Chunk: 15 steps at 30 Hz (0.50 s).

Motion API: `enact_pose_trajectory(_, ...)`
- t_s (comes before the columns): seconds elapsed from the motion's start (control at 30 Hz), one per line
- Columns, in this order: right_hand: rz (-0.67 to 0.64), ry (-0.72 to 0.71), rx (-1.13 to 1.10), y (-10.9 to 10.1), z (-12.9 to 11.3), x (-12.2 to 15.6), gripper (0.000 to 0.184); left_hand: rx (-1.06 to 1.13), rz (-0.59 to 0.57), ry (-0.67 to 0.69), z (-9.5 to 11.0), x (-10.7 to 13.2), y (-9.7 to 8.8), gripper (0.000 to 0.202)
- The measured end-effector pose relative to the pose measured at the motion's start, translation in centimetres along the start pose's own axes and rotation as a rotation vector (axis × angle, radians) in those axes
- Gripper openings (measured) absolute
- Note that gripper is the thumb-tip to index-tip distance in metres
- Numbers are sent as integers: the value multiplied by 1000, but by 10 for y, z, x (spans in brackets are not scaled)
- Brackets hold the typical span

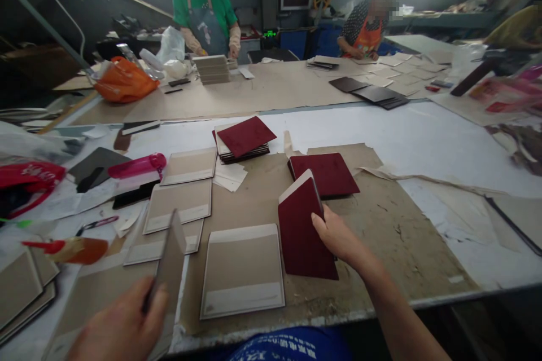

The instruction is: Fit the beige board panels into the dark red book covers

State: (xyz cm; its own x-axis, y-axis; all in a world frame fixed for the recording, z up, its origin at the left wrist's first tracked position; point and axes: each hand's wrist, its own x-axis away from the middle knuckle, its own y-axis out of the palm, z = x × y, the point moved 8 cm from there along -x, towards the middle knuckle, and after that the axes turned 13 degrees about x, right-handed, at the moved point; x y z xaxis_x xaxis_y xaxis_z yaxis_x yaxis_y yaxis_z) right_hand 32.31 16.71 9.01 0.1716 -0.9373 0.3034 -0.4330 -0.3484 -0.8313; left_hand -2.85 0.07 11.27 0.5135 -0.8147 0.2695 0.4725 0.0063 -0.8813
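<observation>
My left hand [131, 316] grips the edge of a thin beige panel [170, 262], held nearly upright and slightly blurred. My right hand [336, 231] is closed on a dark red panel [302, 231] with a pale strip along its upper edge, tilted above the work surface. Between the hands a beige panel [243, 271] with a white band lies flat. Just beyond my right hand is a stack of dark red panels [326, 174]. Farther back lies another pile topped by a dark red panel [247, 136]. More beige panels [180, 203] overlap on the left.
A glue bottle with a red tip [78, 251], a pink bottle [138, 166] and an orange bag [125, 80] lie on the left. Across the table, a person in green [206, 11] stands by stacked panels [212, 69]. Another person in an orange apron [366, 39] works at the right.
</observation>
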Motion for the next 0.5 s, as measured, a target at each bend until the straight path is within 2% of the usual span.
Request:
enact_pose_trajectory(0.07, -13, -16, 8, 1, -3, 0, 31, -63, -172, 82, 65, 20, 32, 22)
enact_pose_trajectory(0.1, -19, -20, 14, 1, -3, -1, 31, -57, -218, 126, 91, 28, 50, 20)
enact_pose_trajectory(0.13, -25, -24, 19, 1, -3, -1, 32, -38, -261, 158, 109, 33, 69, 18)
enact_pose_trajectory(0.17, -31, -31, 21, 1, -3, -2, 32, 5, -308, 178, 117, 35, 88, 19)
enact_pose_trajectory(0.2, -36, -38, 20, 1, -2, -3, 33, 73, -326, 198, 117, 35, 105, 22)
enact_pose_trajectory(0.23, -38, -47, 14, 1, -2, -3, 34, 132, -292, 194, 107, 32, 116, 25)
enact_pose_trajectory(0.27, -38, -53, 7, 1, -1, -3, 34, 181, -202, 174, 89, 25, 120, 29)
enact_pose_trajectory(0.3, -34, -55, 1, 1, 0, -3, 34, 226, -91, 139, 65, 18, 121, 37)
enact_pose_trajectory(0.37, -27, -48, -5, 1, 3, -4, 33, 312, 58, -23, 8, 3, 124, 52)
enact_pose_trajectory(0.43, -29, -35, 3, 2, 4, -3, 32, 395, 102, -201, -39, -9, 131, 59)
enact_pose_trajectory(0.5, -27, -27, 17, 1, 3, -3, 32, 470, 93, -311, -65, -18, 139, 58)
